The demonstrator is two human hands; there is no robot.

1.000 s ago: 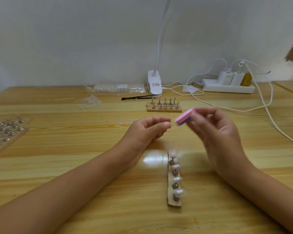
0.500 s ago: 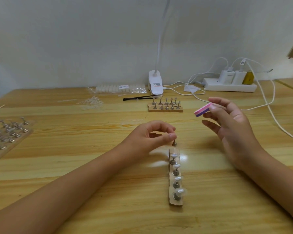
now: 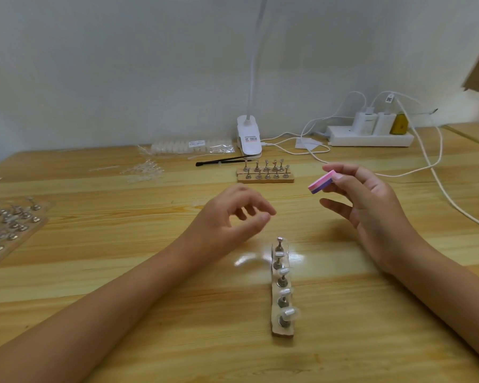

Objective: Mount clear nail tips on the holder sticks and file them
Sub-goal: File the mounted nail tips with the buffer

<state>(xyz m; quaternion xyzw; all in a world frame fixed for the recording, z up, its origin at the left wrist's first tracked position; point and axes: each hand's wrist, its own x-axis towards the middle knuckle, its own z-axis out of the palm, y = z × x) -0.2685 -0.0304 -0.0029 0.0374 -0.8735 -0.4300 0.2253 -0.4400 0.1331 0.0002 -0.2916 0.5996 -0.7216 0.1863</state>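
Observation:
A narrow wooden strip (image 3: 275, 316) lies lengthwise on the table in front of me and carries several metal holder sticks (image 3: 282, 280), each topped with a clear nail tip. My left hand (image 3: 230, 217) hovers just up and left of the strip's far end, fingers loosely curled and holding nothing. My right hand (image 3: 371, 208) is raised to the right and pinches a pink and purple file block (image 3: 322, 183) between thumb and fingertips.
Another wooden base with bare holder sticks (image 3: 264, 172) stands further back, near a black tool (image 3: 221, 160), loose clear tips (image 3: 143, 171) and a bag of tips (image 3: 191, 145). A tray of holders (image 3: 9, 225) is at left. A lamp clamp (image 3: 249, 138), power strip (image 3: 371, 136) and cables (image 3: 437, 172) are behind and right.
My left hand set a holder stick with its tip onto the far end of the strip, let go and lifted away. My right hand moved right with the file block.

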